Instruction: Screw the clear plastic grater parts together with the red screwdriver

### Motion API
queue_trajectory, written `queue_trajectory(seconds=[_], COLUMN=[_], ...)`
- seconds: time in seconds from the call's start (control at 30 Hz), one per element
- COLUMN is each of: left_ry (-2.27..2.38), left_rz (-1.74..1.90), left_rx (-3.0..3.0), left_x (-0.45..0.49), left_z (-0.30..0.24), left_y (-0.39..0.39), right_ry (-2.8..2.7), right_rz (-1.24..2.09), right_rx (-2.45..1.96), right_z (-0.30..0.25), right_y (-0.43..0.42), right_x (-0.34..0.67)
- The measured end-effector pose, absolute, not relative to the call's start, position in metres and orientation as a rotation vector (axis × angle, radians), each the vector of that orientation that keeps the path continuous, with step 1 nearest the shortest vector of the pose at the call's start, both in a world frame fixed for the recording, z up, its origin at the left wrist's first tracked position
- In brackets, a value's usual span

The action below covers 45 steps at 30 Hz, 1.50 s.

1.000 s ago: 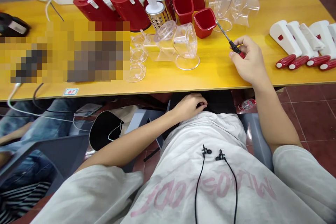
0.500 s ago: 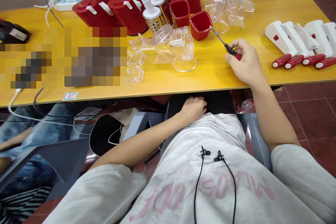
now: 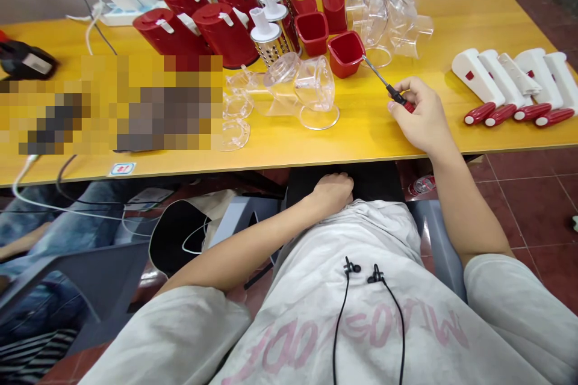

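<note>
Closed around the handle of a screwdriver is my right hand, resting by the table's front part. The shaft points up and left, its tip near a red square cup. My left hand lies in my lap with its fingers curled; what is under them, if anything, is hidden. Left of the screwdriver, a clear plastic housing lies on the yellow table. Several clear rings sit beside it.
Red bases, metal drums with white stems and clear housings stand along the back. White handles with red grips lie at the right. A power strip is at the back left. Another person's legs show at the left.
The view has tilted slightly, so the table items appear a little lower. Both hands stay nearly in place, the right still holding the screwdriver.
</note>
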State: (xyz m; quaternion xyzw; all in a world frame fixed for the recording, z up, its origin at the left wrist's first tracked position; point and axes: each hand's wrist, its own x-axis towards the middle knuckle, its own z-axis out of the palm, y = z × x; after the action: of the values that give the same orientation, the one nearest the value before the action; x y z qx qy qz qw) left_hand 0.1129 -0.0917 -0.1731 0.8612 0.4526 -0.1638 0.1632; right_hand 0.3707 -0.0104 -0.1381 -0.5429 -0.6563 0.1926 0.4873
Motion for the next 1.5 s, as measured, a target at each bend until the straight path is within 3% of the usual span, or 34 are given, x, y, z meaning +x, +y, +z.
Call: queue_trajectory(seconds=[0.17, 0.2, 0.27, 0.33, 0.47, 0.63, 0.87, 1.07, 1.5], left_ry=[1.136, 1.092, 0.915, 1.024, 1.552, 1.653, 1.626, 1.699, 1.425], left_rz=[-0.274, -0.156, 0.416, 0.687, 0.223, 0.077, 0.044, -0.289, -0.309], left_rx=[2.474, 2.489, 2.595, 2.819, 2.888, 2.830, 2.816, 2.791, 2.740], left_x=[0.087, 0.080, 0.071, 0.074, 0.112, 0.147, 0.150, 0.149, 0.139], left_z=[-0.107, -0.085, -0.034, 0.014, 0.065, 0.039, 0.008, -0.002, 0.007], left_y=[-0.112, -0.110, -0.088, -0.041, 0.086, 0.186, 0.218, 0.246, 0.196], right_ry=[-1.562, -1.559, -1.555, -1.543, -1.508, -1.511, -1.511, -1.503, -1.481], right_rz=[0.465, 0.466, 0.477, 0.496, 0.524, 0.529, 0.542, 0.546, 0.560], right_rx=[-1.287, -1.284, -1.281, -1.273, -1.253, -1.257, -1.265, -1.266, -1.210], right_z=[-0.138, -0.138, -0.138, -0.137, -0.137, -0.136, -0.134, -0.134, -0.134], right_y=[-0.012, -0.012, -0.012, -0.011, -0.012, -0.014, -0.015, -0.014, -0.015], right_x=[0.369, 0.369, 0.369, 0.369, 0.370, 0.369, 0.369, 0.370, 0.368])
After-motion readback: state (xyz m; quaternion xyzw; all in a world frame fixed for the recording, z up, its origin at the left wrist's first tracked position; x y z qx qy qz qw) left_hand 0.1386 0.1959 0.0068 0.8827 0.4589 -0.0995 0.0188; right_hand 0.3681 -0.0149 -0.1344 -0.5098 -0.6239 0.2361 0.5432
